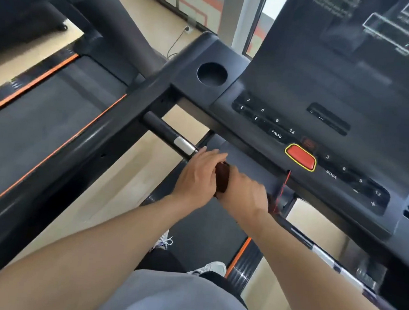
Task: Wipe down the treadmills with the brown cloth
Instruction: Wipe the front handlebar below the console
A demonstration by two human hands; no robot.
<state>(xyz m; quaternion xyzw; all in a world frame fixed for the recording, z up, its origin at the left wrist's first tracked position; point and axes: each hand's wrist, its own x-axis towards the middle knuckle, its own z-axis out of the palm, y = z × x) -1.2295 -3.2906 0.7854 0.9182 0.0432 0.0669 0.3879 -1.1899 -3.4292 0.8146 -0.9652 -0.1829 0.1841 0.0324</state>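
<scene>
Cloth (pixel 222 179), brown and bunched small, sits squeezed between the 2 hands just below the front edge of the console (pixel 323 95). Only a dark strip of it shows, running between the palms. The left hand (pixel 198 172) lies over its left side, fingers curled forward over the bundle and reaching toward the handlebar (pixel 169 136), fingertips close to the silver sensor (pixel 184 145) on that bar. The right hand (pixel 243 194) comes in from the other side, knuckles up, fingers bent round the cloth and tucked out of sight beneath it, so both hands are gripping the same wad. Both forearms stretch up from the bottom of the view, bare.

On the console, a red stop button (pixel 300 157) with a yellow rim sits just above and right of the hands, with numbered keys 3, 6, 9, 12 on either side and labels PROG and MODE. A thin red cord (pixel 282 191) hangs from the console edge just beside the right hand. A round cup holder (pixel 212 74) is sunk in the console's left wing. The dark screen (pixel 376 33) is blurred.

Below, the belt (pixel 203 232) of this treadmill shows, with white shoes (pixel 211 268) on it. A second treadmill (pixel 43 124) with orange trim lies to the left.
</scene>
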